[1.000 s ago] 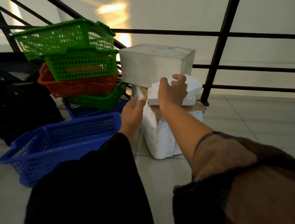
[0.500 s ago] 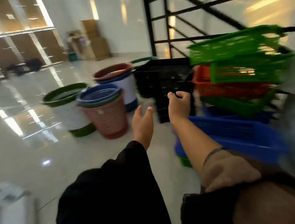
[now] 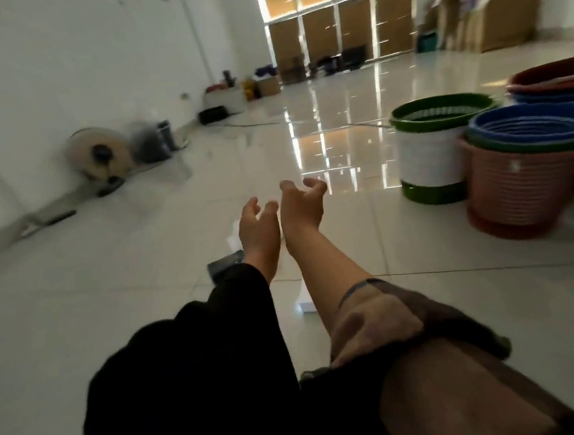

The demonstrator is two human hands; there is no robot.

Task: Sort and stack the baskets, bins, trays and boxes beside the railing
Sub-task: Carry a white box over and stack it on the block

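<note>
Above tiled floor (image 3: 147,297), left hand (image 3: 257,228) spread, right hand (image 3: 301,204) loosely curled, both empty, baskets (image 3: 519,178) cropped right

1. Left hand (image 3: 258,227) and right hand (image 3: 301,205) reach forward side by side, fingers loosely curled, both empty.
2. At right stand a pink round basket (image 3: 517,189) (blue and green ones nested inside) and a white bin (image 3: 430,158), green-rimmed.
3. Glossy tiled floor (image 3: 146,280).

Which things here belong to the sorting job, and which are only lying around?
For the job:
- pink basket with blue and green ones nested inside
- white bin with green rim
- red and blue tubs, partly cut off
- both hands, left and right, empty

Lying about:
- fan by the wall
- cardboard boxes far back
- clutter along the wall
</note>
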